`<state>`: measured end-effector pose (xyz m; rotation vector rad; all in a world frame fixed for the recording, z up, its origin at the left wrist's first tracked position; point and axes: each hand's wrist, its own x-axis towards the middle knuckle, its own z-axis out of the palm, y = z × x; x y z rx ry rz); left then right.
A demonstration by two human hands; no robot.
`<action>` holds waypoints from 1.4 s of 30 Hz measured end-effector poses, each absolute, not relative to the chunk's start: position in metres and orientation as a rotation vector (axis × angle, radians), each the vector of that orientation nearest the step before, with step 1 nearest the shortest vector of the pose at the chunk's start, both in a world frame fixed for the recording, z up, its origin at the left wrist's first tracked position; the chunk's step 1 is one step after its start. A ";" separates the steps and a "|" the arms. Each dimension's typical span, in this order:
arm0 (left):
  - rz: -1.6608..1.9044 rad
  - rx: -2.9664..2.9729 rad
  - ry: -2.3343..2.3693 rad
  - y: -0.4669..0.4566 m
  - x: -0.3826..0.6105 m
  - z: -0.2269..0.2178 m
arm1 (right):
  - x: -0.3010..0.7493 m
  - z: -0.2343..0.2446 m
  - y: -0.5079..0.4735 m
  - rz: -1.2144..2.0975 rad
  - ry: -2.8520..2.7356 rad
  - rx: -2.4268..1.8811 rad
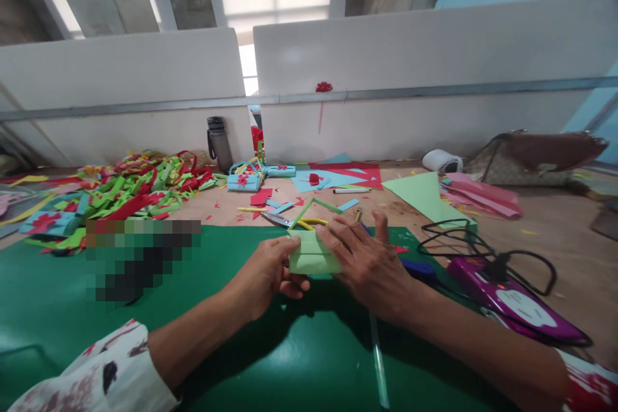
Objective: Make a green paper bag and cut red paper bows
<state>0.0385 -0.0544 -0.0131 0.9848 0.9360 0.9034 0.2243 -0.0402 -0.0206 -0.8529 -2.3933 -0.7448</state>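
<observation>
A small light green paper-like handbag (313, 253) with a thin green strip handle (303, 212) is held in front of me above the green mat. My left hand (270, 267) grips its left end, thumb on the front and fingers curled beneath. My right hand (369, 264) is closed over its right end, fingers laid across it and one finger sticking up; its thumb is hidden. Just behind the bag lie scissors (280, 220) with yellow handles, partly covered. A blue tool (418, 270) lies beyond my right wrist, mostly hidden. A clear stick (379, 360) rests below my right hand.
Green and red scraps (149, 190) are heaped at left, near a blurred patch. Small blue bags (244, 180) and a dark bottle (220, 145) stand at the back. A purple power strip (521, 302) with black cables is at right, before a brown handbag (535, 158).
</observation>
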 end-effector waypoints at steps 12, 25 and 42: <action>1.026 1.172 0.958 -0.056 0.035 -0.018 | 0.224 -0.015 -0.048 -0.328 -2.382 -0.978; 1.040 1.598 1.219 -0.065 0.036 -0.013 | 0.225 -0.015 -0.047 -0.484 -2.277 -1.013; 0.892 3.174 1.197 -0.056 0.024 -0.024 | 0.220 -0.019 -0.045 -0.428 -2.359 -0.925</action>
